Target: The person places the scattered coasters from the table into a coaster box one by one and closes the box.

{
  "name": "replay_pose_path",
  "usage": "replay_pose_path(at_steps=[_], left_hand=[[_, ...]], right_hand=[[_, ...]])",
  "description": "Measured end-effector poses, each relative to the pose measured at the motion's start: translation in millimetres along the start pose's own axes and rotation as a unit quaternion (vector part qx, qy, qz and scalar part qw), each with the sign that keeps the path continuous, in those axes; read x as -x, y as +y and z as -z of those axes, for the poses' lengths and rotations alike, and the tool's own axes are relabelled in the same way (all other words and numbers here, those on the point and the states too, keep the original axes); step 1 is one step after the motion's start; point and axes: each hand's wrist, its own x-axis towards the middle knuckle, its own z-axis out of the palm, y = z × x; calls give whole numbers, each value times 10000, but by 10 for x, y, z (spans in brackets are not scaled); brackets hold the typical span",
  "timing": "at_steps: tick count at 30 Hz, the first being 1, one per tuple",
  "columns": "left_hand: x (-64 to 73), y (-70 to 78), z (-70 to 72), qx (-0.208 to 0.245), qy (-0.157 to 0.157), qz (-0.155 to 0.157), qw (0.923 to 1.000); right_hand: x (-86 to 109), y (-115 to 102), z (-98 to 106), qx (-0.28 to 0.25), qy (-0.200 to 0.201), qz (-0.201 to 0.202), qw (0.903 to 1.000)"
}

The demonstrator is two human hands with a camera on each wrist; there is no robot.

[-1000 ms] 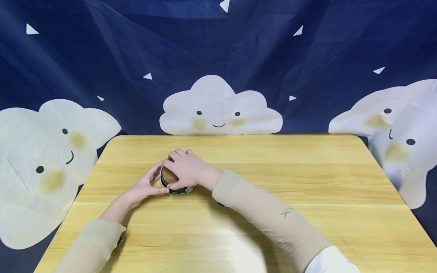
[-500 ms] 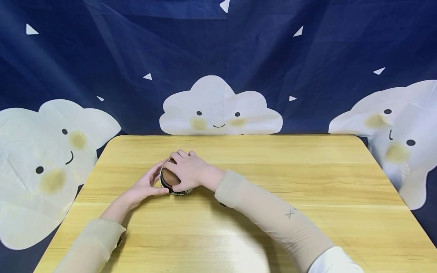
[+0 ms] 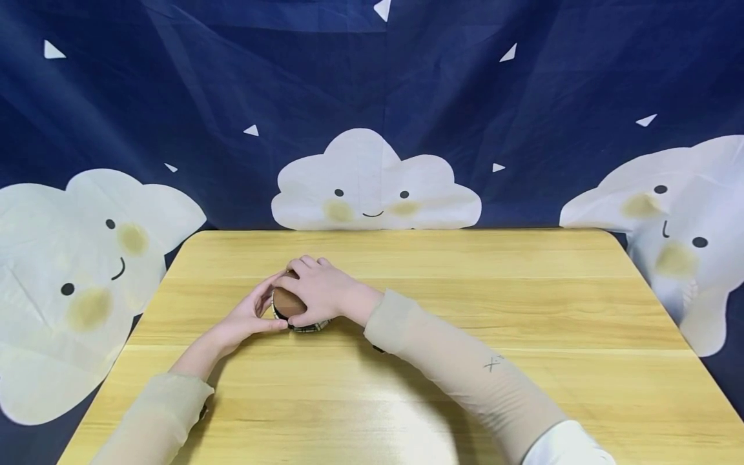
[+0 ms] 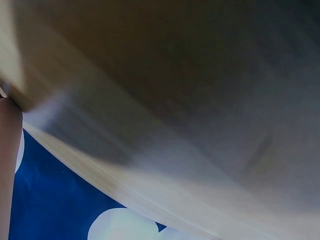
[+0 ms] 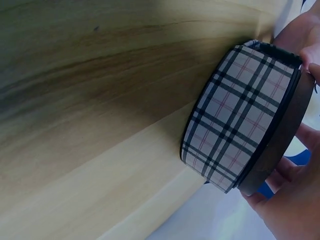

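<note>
A round box (image 5: 234,117) with black, white and red plaid sides stands on the table, left of the middle in the head view. Its brown lid (image 5: 281,137) sits at the top, with a dark band between lid and plaid. My right hand (image 3: 322,294) lies over the lid, its fingers and thumb curled round the edge. From the left, my left hand (image 3: 247,318) holds the box's side between thumb and curved fingers. The right hand hides much of the lid in the head view. At its left edge, the left wrist view shows only part of a finger (image 4: 9,160).
The wood-grain table (image 3: 465,310) has rounded far corners. Behind it hangs a dark blue cloth (image 3: 325,77) printed with white clouds (image 3: 374,177) and small white shapes. Both forearms wear beige sleeves (image 3: 442,361).
My right hand has shifted slightly with the lid, which now covers more of the dark rim at the left. The left hand and the box stay in place.
</note>
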Motion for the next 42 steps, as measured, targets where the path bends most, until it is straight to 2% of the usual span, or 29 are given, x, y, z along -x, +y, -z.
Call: replay_pose_path(at_steps=[17,25,31,38,40,42], left_hand=[[3,34,21,10,-89,11,10000],[-35,9,0,-60,-139,-44,9999],[-12,52,25,-493,-133,-90,9987],[59,222,63,-978,-68,-75,9952],[86,282,63,-1279,69,-107,9917],[108,339,58,-1788,263,-133,9834]], right_hand=[[-26,-18,-9,-37,-44,-49,10000],[46,46,-8,59,34,-26,10000],[209,151,99,-59,205,-2,9998],[550,395,229,-165,357,-79,9992],[679,477,240,-216,387,-157,9989],[820,562,246,-252,414,-261,9985]])
